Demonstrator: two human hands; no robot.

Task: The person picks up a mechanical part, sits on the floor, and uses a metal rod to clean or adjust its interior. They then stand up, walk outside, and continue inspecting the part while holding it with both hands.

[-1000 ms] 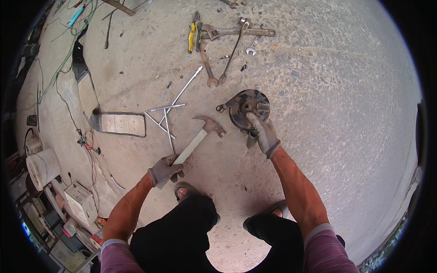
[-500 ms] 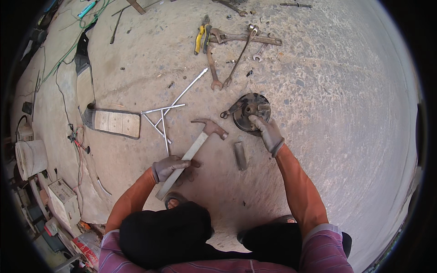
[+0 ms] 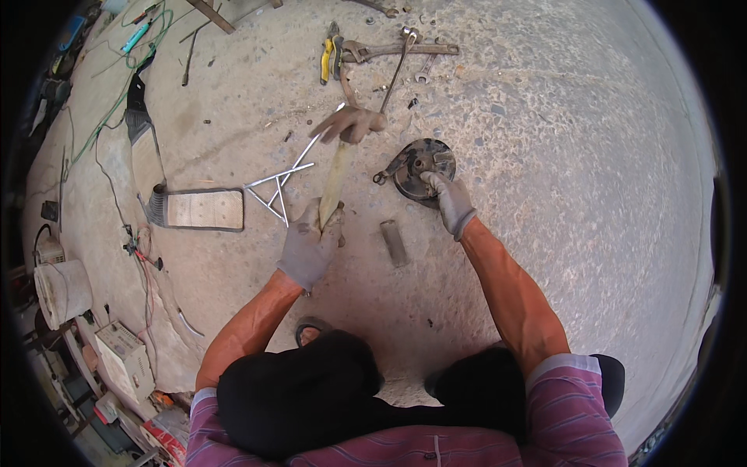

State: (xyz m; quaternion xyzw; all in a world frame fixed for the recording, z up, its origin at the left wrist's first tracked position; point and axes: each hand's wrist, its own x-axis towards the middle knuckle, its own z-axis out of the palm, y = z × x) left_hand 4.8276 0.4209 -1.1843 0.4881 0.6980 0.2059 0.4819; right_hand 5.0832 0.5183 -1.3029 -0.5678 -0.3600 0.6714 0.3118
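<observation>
My gloved left hand (image 3: pixel 310 247) is closed round the pale handle of a claw hammer (image 3: pixel 335 177). The hammer is lifted off the floor, its brown head blurred by motion. To the right lies a round, dark drum brake plate (image 3: pixel 406 180) with a lever arm sticking out at its left. My gloved right hand (image 3: pixel 454 204) grips the plate at its near right side, thumb on top near the central hub; the fingers underneath are hidden. Between my hands, a grey metal cylinder (image 3: pixel 394 244) lies on the concrete.
Beyond lie yellow-handled pliers (image 3: pixel 327 58), an adjustable wrench (image 3: pixel 397 50) and other wrenches. A silver three-armed wrench (image 3: pixel 278 189) is left of the hammer. Farther left are a padded rectangular piece (image 3: pixel 205 210), cables and a white bucket (image 3: pixel 64 292).
My left hand has moved up and forward, swinging the hammer from a low tilt to nearly upright in view. My right hand stays on the brake plate. The view has shifted slightly.
</observation>
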